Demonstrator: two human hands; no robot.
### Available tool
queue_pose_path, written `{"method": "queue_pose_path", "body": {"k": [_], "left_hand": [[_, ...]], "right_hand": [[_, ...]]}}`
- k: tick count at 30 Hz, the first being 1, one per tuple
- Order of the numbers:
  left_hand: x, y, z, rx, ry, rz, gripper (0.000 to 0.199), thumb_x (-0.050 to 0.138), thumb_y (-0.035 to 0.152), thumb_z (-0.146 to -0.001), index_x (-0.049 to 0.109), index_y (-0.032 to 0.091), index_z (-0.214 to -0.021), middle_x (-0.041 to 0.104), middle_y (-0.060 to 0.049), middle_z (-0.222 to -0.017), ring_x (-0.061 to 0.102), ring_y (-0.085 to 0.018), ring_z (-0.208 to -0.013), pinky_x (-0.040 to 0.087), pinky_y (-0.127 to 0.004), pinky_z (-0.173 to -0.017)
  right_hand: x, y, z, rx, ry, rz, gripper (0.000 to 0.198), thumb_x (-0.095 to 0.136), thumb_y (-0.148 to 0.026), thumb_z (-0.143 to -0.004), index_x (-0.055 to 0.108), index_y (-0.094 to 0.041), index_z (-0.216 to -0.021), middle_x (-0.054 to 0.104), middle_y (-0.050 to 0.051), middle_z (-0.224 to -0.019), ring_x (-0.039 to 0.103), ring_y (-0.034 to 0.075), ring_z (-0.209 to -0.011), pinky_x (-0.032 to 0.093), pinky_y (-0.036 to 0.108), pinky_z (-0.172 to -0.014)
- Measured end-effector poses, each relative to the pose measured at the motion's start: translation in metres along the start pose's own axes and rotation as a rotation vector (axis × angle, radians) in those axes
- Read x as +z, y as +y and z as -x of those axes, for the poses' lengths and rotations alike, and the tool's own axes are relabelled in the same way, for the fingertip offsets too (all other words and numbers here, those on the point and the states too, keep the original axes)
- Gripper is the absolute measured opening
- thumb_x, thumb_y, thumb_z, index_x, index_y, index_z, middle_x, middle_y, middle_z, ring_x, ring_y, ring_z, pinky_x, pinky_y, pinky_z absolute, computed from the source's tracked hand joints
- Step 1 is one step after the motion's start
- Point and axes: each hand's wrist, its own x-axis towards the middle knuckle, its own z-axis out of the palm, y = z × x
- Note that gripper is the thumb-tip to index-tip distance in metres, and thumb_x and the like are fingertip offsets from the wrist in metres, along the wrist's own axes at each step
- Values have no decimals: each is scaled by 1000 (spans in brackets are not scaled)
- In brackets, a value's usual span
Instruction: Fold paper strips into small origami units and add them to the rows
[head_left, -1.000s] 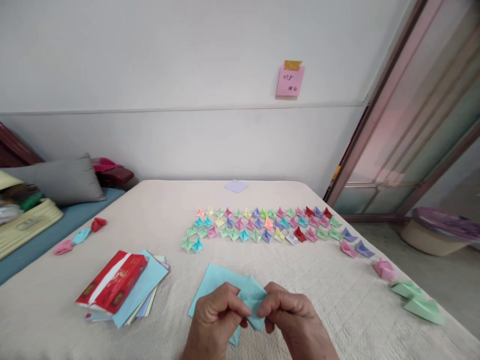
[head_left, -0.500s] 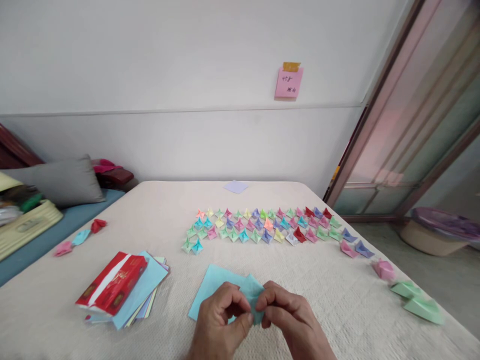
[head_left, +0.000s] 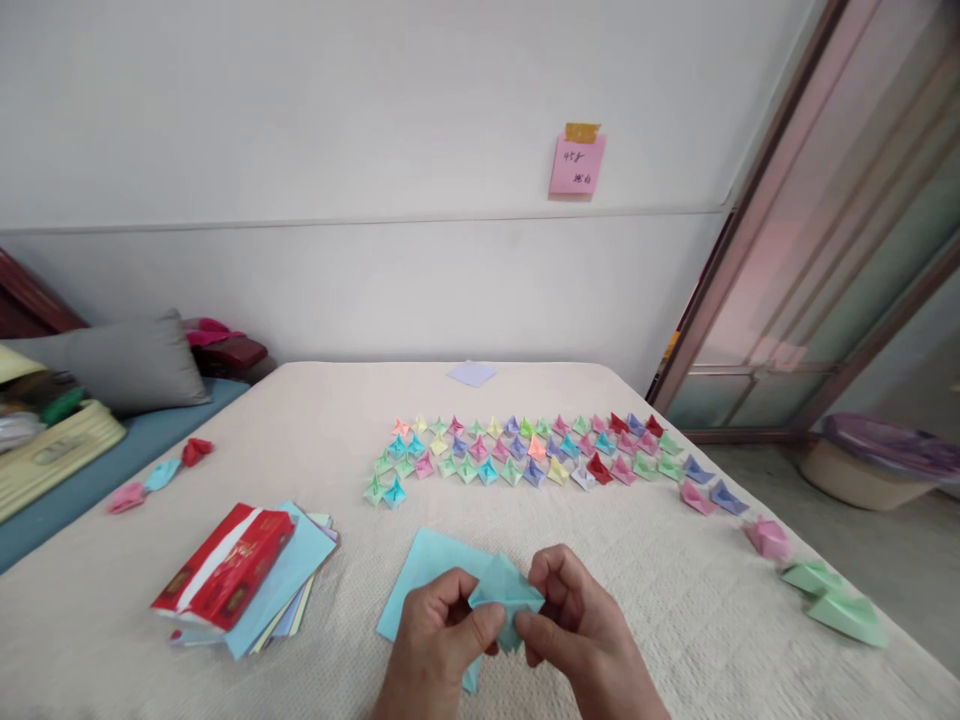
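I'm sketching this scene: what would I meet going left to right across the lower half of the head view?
Red packet → left hand → folded blue paper → right hand → pink origami → green origami

The folded sheet point(head_left: 505, 580) is of matt, smooth paper. The cloth point(head_left: 315, 450) has a rough, textured surface. The pack point(head_left: 251, 556) looks like glossy plastic, the pillow point(head_left: 150, 360) like matt fabric.

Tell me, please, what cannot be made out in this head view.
In the head view:
Folded paper: partly hidden by left hand and right hand.
Sheet: partly behind the left hand.
Stack: partly under the red pack.
Note: lower writing too small to read surely.
Basin: cut off by the right edge.
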Motion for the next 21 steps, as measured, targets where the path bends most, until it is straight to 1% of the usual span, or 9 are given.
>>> {"method": "queue_pose_path", "body": {"k": [2,6,12,17,18,21], "left_hand": [[-3,0,0,2,20,-21,27,71,36,-71,61,13,-60,53,1,-53,45,-13,-55,33,-23,-53],[-5,-2,1,9,19,39,28,72,35,-69,59,14,-56,52,2,-51,42,-12,-52,31,-23,-52],[-3,1,3,-20,49,57,34,68,42,-72,63,15,-52,56,-1,-52,46,-15,-56,37,-25,-57],[-1,3,4,-58,21,148,32,65,38,-78,64,14,-57,55,-1,-55,46,-14,-58,37,-25,-58],[-1,2,3,-56,13,157,30,66,38,-77,64,14,-59,56,-1,-56,46,-14,-58,36,-24,-59],[2,-4,-1,-38,-33,174,28,75,39,-67,68,12,-69,60,-2,-60,50,-16,-60,38,-25,-60]], "right_hand": [[-1,1,0,-8,-6,-1,24,71,-16,-66,49,-20,-75,52,-7,-57,49,10,-50,40,21,-48],[-5,3,-1,-20,-43,0,22,71,-26,-72,50,-20,-76,55,-6,-54,53,12,-49,39,23,-49],[-8,1,0,-10,-41,-36,25,76,-28,-69,52,-20,-74,55,-6,-53,52,12,-47,36,22,-48],[-10,2,-2,-10,-39,-46,24,75,-27,-70,53,-20,-76,55,-6,-52,53,11,-47,36,22,-48],[-10,2,-2,-11,-37,-46,24,74,-26,-70,52,-20,-76,55,-7,-52,53,11,-47,36,22,-48],[-8,2,-2,-10,-25,-26,24,73,-25,-70,51,-20,-76,54,-8,-52,52,11,-46,37,22,-47]]}}
